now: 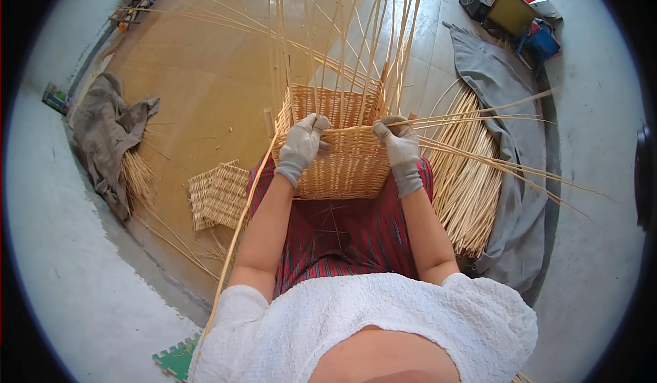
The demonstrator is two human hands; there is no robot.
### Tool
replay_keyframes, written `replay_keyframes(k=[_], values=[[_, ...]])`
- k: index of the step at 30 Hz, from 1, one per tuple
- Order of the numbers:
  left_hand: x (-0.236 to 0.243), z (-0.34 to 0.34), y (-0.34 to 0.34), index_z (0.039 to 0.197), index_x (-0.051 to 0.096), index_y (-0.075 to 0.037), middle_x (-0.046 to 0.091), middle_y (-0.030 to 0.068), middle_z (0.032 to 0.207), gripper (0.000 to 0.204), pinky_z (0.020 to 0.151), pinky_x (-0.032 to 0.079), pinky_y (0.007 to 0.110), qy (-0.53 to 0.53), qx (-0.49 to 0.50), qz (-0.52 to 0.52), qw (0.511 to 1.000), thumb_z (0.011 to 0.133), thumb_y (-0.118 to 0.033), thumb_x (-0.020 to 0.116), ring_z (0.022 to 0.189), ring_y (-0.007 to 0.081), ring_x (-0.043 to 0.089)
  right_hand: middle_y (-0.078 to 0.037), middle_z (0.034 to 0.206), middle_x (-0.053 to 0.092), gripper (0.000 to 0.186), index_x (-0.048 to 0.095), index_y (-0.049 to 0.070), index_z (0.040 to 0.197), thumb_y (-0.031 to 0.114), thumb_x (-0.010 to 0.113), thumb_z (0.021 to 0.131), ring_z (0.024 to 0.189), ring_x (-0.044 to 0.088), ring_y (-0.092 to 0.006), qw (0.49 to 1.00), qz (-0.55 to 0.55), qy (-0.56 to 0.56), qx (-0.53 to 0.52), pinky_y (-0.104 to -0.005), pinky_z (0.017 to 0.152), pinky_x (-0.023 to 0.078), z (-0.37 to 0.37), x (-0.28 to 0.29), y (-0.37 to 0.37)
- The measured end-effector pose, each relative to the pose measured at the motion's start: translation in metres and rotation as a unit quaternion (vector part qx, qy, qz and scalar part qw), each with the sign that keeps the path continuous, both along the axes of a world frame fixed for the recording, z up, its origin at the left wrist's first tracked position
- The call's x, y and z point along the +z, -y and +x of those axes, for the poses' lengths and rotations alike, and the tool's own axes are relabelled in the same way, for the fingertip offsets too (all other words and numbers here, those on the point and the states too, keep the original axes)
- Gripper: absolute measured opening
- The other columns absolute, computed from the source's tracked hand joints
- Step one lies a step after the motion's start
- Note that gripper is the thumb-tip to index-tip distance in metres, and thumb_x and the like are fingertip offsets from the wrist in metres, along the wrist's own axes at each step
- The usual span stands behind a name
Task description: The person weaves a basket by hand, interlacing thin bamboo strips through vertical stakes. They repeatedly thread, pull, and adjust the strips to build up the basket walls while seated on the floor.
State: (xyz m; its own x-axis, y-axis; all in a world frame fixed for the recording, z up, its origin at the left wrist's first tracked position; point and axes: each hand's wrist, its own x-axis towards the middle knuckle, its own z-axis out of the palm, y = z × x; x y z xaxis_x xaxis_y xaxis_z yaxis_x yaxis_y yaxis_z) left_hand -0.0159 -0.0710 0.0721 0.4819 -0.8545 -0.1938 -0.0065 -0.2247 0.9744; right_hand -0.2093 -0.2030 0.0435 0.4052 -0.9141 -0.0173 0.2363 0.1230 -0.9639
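Observation:
A square woven cane basket (pixel 335 178) rests over my lap on striped red fabric, with long thin stakes (pixel 341 41) standing up from it. My left hand (pixel 304 143), in a white-and-grey glove, is closed on the near rim at the left, thumb and fingers pinched together. At the rim's right end, my gloved right hand (pixel 400 147) pinches long pale reeds (pixel 493 116) that stretch out to the right. Another long reed (pixel 239 226) runs from the basket's left corner down past my left arm.
A thick bundle of reeds (pixel 462 185) lies right beside grey cloth (pixel 520 232). At left are bunched cloth (pixel 102 137) over loose canes and small woven panels (pixel 219 198). Boxes and assorted items (pixel 513 17) sit at back right, a green foam mat (pixel 174 359) at lower left.

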Motion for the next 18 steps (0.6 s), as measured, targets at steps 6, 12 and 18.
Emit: replay_keyframes(k=[6, 12, 18], values=[[-0.03, -0.003, 0.001, 0.105, 0.063, -0.002, 0.065, 0.0043, 0.081, 0.027, 0.057, 0.061, 0.031, 0.227, 0.049, -0.029, 0.972, 0.106, -0.029, 0.063, 0.071, 0.0159, 0.072, -0.013, 0.122, 0.07, 0.053, 0.046, 0.006, 0.152, 0.004, 0.058, 0.1, 0.099, 0.072, -0.0209, 0.888, -0.433, -0.153, 0.003, -0.0373, 0.085, 0.059, 0.068, 0.068, -0.009], [-0.014, 0.004, 0.004, 0.102, 0.063, -0.004, 0.068, 0.005, 0.083, 0.023, 0.051, 0.058, 0.03, 0.002, 0.039, 0.011, 0.999, 0.105, -0.027, 0.065, 0.06, 0.0142, 0.069, -0.011, 0.111, 0.071, 0.061, 0.028, 0.008, 0.161, 0.004, 0.045, 0.103, 0.101, 0.072, -0.0215, 0.94, -0.24, 0.23, 0.082, -0.0408, 0.086, 0.058, 0.079, 0.061, 0.006], [-0.002, -0.015, 0.006, 0.104, 0.066, -0.003, 0.072, 0.0076, 0.087, 0.025, 0.041, 0.054, 0.03, -0.085, 0.083, -0.062, 0.991, 0.098, -0.025, 0.075, 0.051, 0.0137, 0.065, -0.008, 0.092, 0.07, 0.031, 0.048, 0.003, 0.136, 0.021, 0.047, 0.111, 0.086, 0.071, -0.0227, 0.989, -0.074, 0.13, 0.002, -0.0409, 0.08, 0.06, -0.002, -0.017, -0.013]])
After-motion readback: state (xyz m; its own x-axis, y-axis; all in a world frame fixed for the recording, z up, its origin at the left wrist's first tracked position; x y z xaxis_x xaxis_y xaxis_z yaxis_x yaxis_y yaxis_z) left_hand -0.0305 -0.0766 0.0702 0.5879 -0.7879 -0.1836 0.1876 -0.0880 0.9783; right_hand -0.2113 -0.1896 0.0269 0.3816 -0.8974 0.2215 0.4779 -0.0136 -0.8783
